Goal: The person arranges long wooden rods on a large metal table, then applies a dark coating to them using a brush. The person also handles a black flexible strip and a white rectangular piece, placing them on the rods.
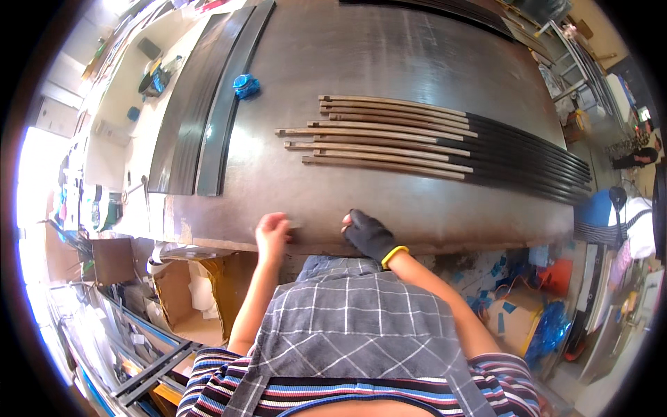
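Note:
Near the front edge of the brown tabletop (292, 194), my bare left hand (272, 233) is closed, its fingers curled in toward the right hand. A small dark blur shows at its fingertips, too smeared to name. My right hand (369, 234) wears a black glove with a yellow cuff and bare fingertips; it is curled closed, and whatever it may hold is hidden. The hands are apart, and neither touches the strips beyond them. Several long narrow strips (389, 132) lie side by side there, bare brown with notched ends on the left, black toward the right.
Dark flat panels (201, 104) lie along the left side, with a crumpled blue bundle (246, 86) beside them. More dark strips (438, 12) lie at the far edge. An open cardboard box (184, 299) stands below at left; blue plastic wrap (549, 333) is at lower right.

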Tool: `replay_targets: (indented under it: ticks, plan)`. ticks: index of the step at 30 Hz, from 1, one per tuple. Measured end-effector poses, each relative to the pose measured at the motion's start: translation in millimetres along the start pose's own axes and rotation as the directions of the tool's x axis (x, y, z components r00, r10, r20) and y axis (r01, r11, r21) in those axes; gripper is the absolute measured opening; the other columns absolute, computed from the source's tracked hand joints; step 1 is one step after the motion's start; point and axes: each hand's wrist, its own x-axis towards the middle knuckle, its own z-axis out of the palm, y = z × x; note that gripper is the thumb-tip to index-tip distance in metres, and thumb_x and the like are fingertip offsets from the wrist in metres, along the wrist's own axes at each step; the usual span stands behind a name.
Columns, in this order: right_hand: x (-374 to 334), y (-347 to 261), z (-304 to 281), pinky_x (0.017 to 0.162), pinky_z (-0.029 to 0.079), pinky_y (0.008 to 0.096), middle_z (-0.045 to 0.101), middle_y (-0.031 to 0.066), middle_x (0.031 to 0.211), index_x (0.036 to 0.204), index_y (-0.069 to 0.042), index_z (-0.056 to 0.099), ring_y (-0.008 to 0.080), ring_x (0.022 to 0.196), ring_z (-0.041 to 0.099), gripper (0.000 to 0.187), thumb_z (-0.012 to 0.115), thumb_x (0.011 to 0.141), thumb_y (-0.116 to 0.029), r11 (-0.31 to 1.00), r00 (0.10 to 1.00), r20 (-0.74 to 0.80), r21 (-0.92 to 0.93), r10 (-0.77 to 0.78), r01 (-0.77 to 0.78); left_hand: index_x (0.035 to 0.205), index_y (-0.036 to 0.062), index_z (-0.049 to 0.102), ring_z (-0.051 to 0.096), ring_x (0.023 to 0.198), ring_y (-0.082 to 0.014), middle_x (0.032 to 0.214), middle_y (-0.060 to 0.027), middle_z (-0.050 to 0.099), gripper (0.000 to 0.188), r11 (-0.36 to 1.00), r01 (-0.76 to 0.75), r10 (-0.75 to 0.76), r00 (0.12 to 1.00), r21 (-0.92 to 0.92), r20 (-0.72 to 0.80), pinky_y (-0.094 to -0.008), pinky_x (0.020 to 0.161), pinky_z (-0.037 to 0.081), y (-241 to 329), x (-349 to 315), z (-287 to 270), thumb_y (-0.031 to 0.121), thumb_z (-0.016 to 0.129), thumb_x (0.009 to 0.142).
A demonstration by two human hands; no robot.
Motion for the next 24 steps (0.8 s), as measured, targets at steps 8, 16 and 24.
replay_targets:
  ticks: [8,16,24]
  plan:
    - [-42,86,-122,0.084,0.049,0.0434,0.065,0.0180,0.098,0.103,-0.007,0.058,0.0364,0.094,0.062,0.023,0.057,0.085,-0.022,0.980,0.920,-0.390,-0.171,0.031,-0.105,0.108,0.0071,0.062,0.053,0.105,-0.0319,0.107,-0.0126,0.060,0.028,0.603,-0.013,0.570,0.707,0.798,-0.419,-0.0433,0.094,0.042,-14,54,-76,0.008,0.064,0.080]
    - [-67,189,-282,0.110,0.031,0.0455,0.033,0.0180,0.149,0.142,-0.010,0.036,0.0379,0.136,0.032,0.063,0.059,0.086,-0.026,0.551,0.781,-0.573,-0.747,-0.249,-0.372,0.109,0.0077,0.069,0.063,0.093,-0.0316,0.101,-0.0171,0.066,0.030,0.733,-0.325,0.475,0.873,0.598,-0.107,-0.0384,0.083,0.049,33,122,81,0.029,0.060,0.091]
    - [-94,236,-282,0.115,0.022,0.0466,0.024,0.0189,0.154,0.148,-0.008,0.029,0.0364,0.142,0.023,0.072,0.061,0.085,-0.026,0.631,0.823,-0.517,-0.725,-0.235,-0.276,0.088,0.0058,0.071,0.061,0.086,-0.0284,0.088,-0.0117,0.064,0.019,0.690,-0.241,0.501,0.840,0.683,-0.210,-0.0388,0.078,0.049,35,95,107,0.023,0.065,0.086]
